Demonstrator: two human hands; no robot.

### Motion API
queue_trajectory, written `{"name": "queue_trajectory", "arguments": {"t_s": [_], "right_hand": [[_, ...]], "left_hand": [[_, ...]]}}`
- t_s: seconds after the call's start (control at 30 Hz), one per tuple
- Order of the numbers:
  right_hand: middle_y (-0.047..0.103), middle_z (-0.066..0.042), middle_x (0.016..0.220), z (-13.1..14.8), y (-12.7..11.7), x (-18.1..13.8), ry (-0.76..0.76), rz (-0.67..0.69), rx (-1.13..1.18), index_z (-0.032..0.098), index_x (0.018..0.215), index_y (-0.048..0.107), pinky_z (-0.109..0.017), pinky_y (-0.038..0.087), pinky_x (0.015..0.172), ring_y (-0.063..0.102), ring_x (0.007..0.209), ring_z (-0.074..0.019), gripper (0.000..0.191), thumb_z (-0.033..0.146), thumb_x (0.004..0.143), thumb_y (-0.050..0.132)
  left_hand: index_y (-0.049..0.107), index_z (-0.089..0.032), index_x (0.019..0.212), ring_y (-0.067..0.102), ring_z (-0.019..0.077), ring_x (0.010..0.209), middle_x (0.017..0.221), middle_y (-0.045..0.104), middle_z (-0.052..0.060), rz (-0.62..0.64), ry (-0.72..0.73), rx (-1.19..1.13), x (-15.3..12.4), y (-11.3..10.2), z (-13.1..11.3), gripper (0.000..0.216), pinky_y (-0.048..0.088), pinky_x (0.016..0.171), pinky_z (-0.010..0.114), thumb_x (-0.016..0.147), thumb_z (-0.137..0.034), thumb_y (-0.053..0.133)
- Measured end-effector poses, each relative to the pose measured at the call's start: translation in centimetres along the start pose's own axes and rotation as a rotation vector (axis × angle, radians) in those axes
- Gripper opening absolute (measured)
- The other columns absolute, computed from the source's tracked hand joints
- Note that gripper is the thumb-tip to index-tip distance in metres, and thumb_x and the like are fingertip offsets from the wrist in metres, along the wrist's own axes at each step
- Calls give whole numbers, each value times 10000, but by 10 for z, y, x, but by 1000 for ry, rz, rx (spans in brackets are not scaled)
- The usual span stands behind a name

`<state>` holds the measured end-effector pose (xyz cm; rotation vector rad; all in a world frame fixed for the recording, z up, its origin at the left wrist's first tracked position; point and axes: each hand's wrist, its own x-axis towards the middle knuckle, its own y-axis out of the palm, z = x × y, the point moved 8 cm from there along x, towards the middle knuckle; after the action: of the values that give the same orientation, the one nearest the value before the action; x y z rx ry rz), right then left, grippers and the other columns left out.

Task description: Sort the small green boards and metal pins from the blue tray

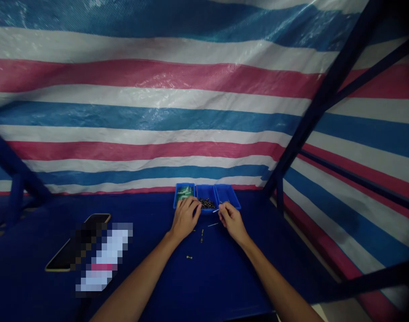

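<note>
A striped sheet (157,76) hung behind and beside a blue table (204,286), with a dark frame (313,112) slanting across it at the right. A phone (77,241) lay on the left of the table, a pixelated object (107,257) just beside it. The left hand (187,217) was at the near edge of the left bin (185,184), fingers bent; whether they gripped anything could not be told. The right hand (231,219), near the front of the right bin (226,192), pinched a thin pale rod (216,210) between thumb and fingers. The middle bin (206,191) stood between those two and held a heap of small metal parts (207,203). Something green (184,192) sat in the left bin. Two brassy pieces, one farther (202,235) and one nearer (189,257), lay between the forearms. A thin pin (212,224) lay near the right hand.
</note>
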<state>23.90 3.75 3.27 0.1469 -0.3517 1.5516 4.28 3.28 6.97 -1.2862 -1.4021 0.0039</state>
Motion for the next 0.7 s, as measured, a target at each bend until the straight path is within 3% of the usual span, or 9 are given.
{"name": "queue_trajectory", "arguments": {"t_s": [0.23, 0.43, 0.7], "right_hand": [[704, -11, 905, -3, 9, 1, 16, 72, 137, 234, 1006, 611, -202, 341, 369, 478, 450, -73, 346, 575, 979, 665], [743, -60, 1009, -8, 11, 0, 12, 84, 176, 231, 905, 603, -216, 495, 445, 656, 680, -150, 328, 520, 934, 754], [672, -31, 874, -4, 5, 2, 4, 48, 109, 234, 946, 677, -236, 500, 475, 645, 717, -180, 290, 511, 924, 761]], "left_hand": [[692, -232, 1092, 655, 228, 1071, 1092, 691, 62, -8, 7, -24, 0, 1, 1, 207, 478, 947, 412, 1096, -259, 487], [693, -230, 1084, 660, 230, 1065, 1087, 689, 59, -13, 16, -17, 0, 1, 1, 188, 483, 932, 404, 1085, -242, 505], [685, -228, 1096, 652, 229, 1064, 1092, 684, 59, -2, 16, -13, 0, 2, 0, 184, 477, 941, 413, 1088, -246, 502]]}}
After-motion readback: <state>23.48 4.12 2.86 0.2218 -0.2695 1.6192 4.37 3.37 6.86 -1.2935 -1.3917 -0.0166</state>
